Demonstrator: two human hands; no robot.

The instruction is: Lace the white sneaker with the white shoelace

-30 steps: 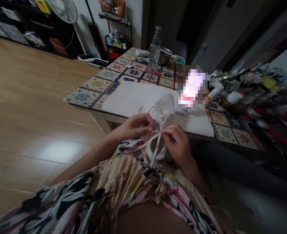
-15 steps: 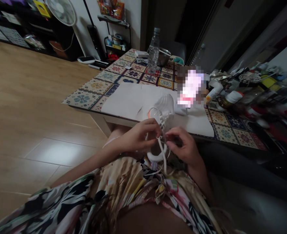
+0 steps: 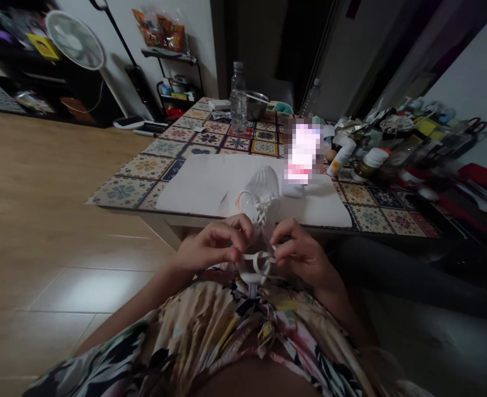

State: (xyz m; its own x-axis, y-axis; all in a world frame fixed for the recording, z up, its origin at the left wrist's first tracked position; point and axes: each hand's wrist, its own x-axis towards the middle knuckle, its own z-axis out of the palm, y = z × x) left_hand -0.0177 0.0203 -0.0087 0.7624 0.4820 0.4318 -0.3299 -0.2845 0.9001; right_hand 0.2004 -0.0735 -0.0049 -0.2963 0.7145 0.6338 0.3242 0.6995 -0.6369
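Note:
A white lace-up shoe (image 3: 263, 184) lies with its toe on a white sheet (image 3: 198, 176) and its heel toward me, past the table's front edge. My left hand (image 3: 218, 240) pinches one end of the white shoelace (image 3: 261, 263) between thumb and fingers. On the other side of the shoe opening, my right hand (image 3: 295, 248) pinches the lace too. Between the hands the lace crosses in a loop above the opening. The lower laces run criss-cross up the tongue. My fingers hide part of the shoe's sides.
A lit, blurred-out phone screen (image 3: 303, 151) stands behind the shoe. Clear plastic bottles (image 3: 239, 102) and a metal bowl (image 3: 256, 107) are farther back on the patterned table (image 3: 123, 190). A white-capped jar (image 3: 371, 164) and assorted clutter crowd the right side.
Both hands have moved apart and slightly down. The lace, hanging down in a strip before, is now drawn sideways into a loop between them. The view has shifted a little.

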